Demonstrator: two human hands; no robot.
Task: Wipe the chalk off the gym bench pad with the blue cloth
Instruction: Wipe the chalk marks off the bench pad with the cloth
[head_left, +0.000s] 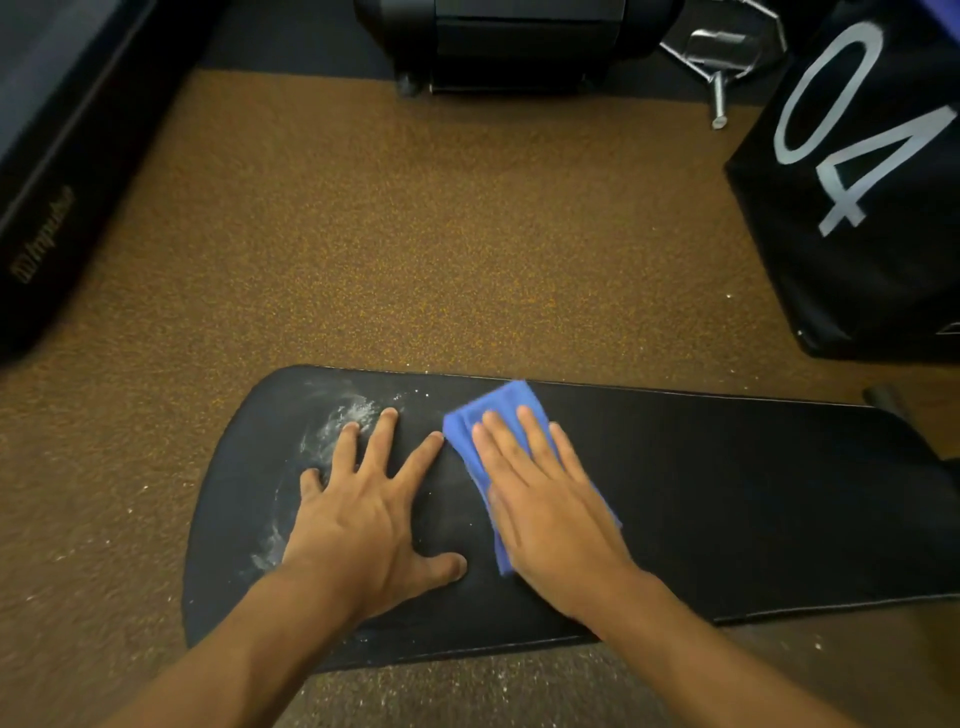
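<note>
Lower centre of frame: right hand (540, 499) flat, fingers straight, pressing the cloth (498, 415) onto the pad (727, 493). Left hand (363, 519) spread just beside it, bracing bare on the pad. Chalk (343, 421) smeared at the pad's left end, around the left fingertips. Soft, light, limp cloth, likely to bunch; best handled under a flat palm. Pad probably firm and slightly grippy, though blur hides texture.

**Dim, warm light; bent and softened edges**

The scene is lit dimly and warmly from above. Faint soft shadows are cast beneath the hands. The straight-edged black padded bench pad (727, 493) is curved by wide-angle distortion. The right hand (545, 499) is slightly blurred. The far black equipment (498, 41) is left dark, with detail lost.
</note>
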